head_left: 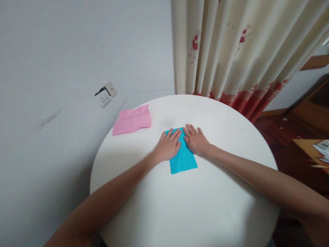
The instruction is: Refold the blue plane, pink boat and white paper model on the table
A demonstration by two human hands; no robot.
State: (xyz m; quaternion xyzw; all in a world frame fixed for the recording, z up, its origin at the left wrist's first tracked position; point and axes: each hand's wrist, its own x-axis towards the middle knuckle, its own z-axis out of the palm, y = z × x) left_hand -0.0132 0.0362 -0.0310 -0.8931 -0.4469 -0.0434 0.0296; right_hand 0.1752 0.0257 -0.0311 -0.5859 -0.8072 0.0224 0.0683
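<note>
A creased sheet of blue paper point(183, 160) lies flat on the round white table point(164, 209). My left hand point(168, 144) rests palm down over its upper left part, fingers stretched out and pointing away from me. On the paper's right edge lies my right hand point(195, 140), also flat with its fingers spread, partly on the tabletop. The two hands are a small gap apart, with blue showing between them. The paper's near end is uncovered; parts of its far end and sides are hidden under the hands.
A wrinkled pink paper sheet point(132, 120) lies at the table's far left edge. Against the left side is a pale wall with a socket point(103, 98). Cream and red curtains point(231, 51) hang behind the table. A wooden surface with papers point(322, 149) stands at the right.
</note>
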